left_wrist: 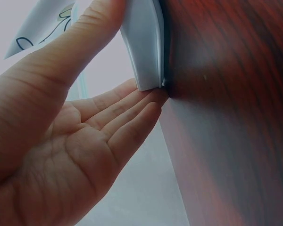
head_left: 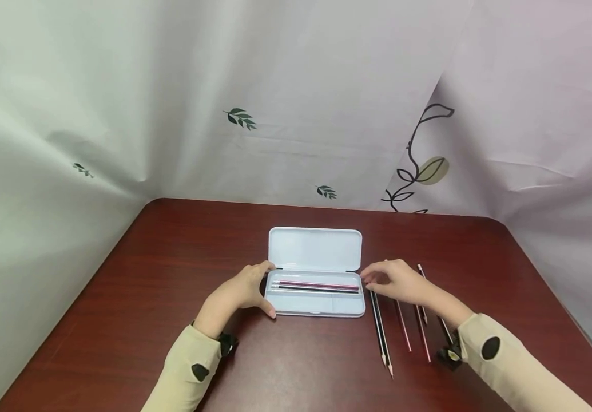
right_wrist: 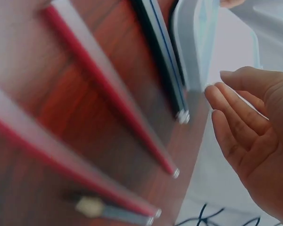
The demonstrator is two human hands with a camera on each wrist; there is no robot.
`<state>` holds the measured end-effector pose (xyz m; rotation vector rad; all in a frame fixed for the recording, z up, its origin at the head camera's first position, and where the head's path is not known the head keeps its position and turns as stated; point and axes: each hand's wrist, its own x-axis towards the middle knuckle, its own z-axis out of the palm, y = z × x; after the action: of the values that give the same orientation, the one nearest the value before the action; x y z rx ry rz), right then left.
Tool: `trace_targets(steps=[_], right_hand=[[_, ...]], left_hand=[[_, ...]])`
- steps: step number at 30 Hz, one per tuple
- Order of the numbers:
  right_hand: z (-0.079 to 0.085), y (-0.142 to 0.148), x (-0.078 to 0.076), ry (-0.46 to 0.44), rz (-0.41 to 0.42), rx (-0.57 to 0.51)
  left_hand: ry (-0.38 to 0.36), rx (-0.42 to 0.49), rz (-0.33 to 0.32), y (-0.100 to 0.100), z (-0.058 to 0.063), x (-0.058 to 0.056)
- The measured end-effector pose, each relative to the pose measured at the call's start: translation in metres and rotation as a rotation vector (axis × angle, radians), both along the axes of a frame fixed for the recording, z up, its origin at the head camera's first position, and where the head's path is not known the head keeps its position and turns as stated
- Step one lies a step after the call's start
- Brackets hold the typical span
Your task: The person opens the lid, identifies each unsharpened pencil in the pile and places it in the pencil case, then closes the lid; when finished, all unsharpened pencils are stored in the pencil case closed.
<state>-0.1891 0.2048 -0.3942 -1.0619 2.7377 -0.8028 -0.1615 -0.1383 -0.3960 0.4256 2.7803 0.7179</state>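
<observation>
A white pencil case [head_left: 301,302], its lid folded back, lies mid-way along the dark red table [head_left: 172,257], pencils [head_left: 318,290] inside. The left hand [head_left: 241,288], spread wide, touches its left end. The right hand [head_left: 397,280], loosely curved and empty, hovers at its right end beside loose pencils [head_left: 378,326].
</observation>
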Motion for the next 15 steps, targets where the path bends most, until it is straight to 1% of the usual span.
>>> trace_targets(steps=[4, 6, 8, 10, 13, 15], right_hand=[[0.000, 0.019, 0.008, -0.016, -0.027, -0.015], [0.000, 0.027, 0.014, -0.021, -0.063, -0.010], [0.000, 0.034, 0.021, -0.032, -0.133, 0.004], [0.000, 0.038, 0.027, -0.065, -0.228, 0.011], [-0.001, 0.040, 0.033, -0.168, -0.384, 0.024], [-0.002, 0.040, 0.037, -0.247, -0.457, 0.037]], left_hand=[[-0.002, 0.019, 0.009, -0.001, 0.000, 0.002], [-0.011, 0.021, 0.006, -0.001, -0.001, 0.003], [-0.019, 0.022, 0.004, 0.000, -0.002, 0.004], [-0.015, 0.020, 0.004, 0.000, -0.002, 0.004], [-0.001, 0.016, 0.014, 0.001, -0.001, 0.003], [0.003, 0.015, 0.012, 0.001, 0.001, 0.003]])
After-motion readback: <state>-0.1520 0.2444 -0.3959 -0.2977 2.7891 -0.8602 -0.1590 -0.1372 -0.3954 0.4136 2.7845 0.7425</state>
